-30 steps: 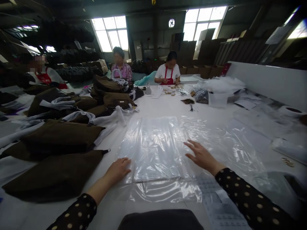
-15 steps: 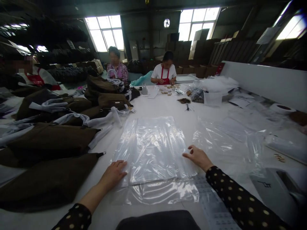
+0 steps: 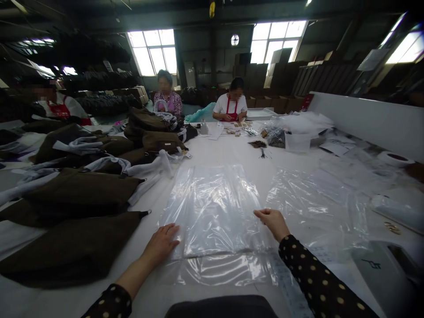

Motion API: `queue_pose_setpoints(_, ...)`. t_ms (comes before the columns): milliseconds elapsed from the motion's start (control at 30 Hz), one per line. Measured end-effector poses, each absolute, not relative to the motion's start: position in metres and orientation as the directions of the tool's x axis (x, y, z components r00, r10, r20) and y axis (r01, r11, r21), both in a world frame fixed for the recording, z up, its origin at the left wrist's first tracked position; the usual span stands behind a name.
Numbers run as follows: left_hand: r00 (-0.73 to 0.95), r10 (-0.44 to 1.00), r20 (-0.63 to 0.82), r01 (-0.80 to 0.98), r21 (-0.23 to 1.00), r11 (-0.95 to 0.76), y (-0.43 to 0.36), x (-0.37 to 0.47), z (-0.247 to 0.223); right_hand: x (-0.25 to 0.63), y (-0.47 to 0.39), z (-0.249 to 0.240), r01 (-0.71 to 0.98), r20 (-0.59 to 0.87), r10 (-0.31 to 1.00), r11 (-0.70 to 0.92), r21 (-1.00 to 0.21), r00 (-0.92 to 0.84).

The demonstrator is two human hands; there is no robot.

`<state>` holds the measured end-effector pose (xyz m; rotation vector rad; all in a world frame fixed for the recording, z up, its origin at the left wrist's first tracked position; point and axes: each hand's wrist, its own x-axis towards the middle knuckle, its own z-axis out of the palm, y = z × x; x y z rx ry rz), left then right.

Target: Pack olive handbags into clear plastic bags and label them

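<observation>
You are at a big white table (image 3: 228, 152) that fills most of the frame. In the lower middle lies a clear plastic bag (image 3: 212, 207), flat on the table. Your left hand (image 3: 162, 244) rests flat and open on its lower left corner. Your right hand (image 3: 272, 221) is at the bag's right edge with the fingers curled in, and they seem to pinch the plastic there, though you cannot see it clearly. More clear plastic sheets (image 3: 314, 203) lie to the right of the bag.

On the left side of the frame, dark brown bags (image 3: 76, 194) lie in a pile, with white strips (image 3: 145, 168) poking out between them. At the far end, in the upper middle, a person in a red apron (image 3: 231, 106) sits with small things on the table. Another person (image 3: 166, 93) sits beside that one, and a third (image 3: 54, 106) is at the upper left. Bright windows (image 3: 154, 48) shine at the back of the dark room. A white wall panel (image 3: 364, 115) runs along the right side.
</observation>
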<state>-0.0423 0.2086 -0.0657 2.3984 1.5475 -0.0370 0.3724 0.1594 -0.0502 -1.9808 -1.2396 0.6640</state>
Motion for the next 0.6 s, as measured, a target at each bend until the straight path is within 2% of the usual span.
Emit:
queue_pose_setpoints(133, 0.422, 0.889, -0.176, 0.895, 0.237, -0.378, 0.208, -0.043, -0.063, 0.375, 0.163, -0.072, 0.303, -0.198, 0.861, -0.367, -0.879, 0.467)
queue_pose_setpoints(267, 0.434, 0.885, -0.167, 0.887, 0.252, -0.388, 0.208, -0.046, -0.066, 0.380, 0.160, -0.081, 0.208, -0.287, 0.831, -0.424, -0.881, 0.476)
queue_pose_setpoints(400, 0.434, 0.886, -0.165, 0.877, 0.300, -0.374, 0.211, -0.047, -0.066, 0.389, 0.154, -0.082, 0.312, -0.282, 0.815, -0.478, -0.821, 0.507)
queue_pose_setpoints(467, 0.376, 0.918, -0.129, 0.884, 0.348, -0.313, 0.216, -0.049, -0.062, 0.394, 0.153, -0.082, 0.403, -0.256, 0.814, -0.499, -0.767, 0.522)
queue_pose_setpoints(600, 0.013, 0.997, -0.079, 0.933, 0.358, 0.016, 0.238, -0.062, -0.054, 0.401, 0.152, -0.080, 0.567, -0.203, 0.819, -0.528, -0.632, 0.537)
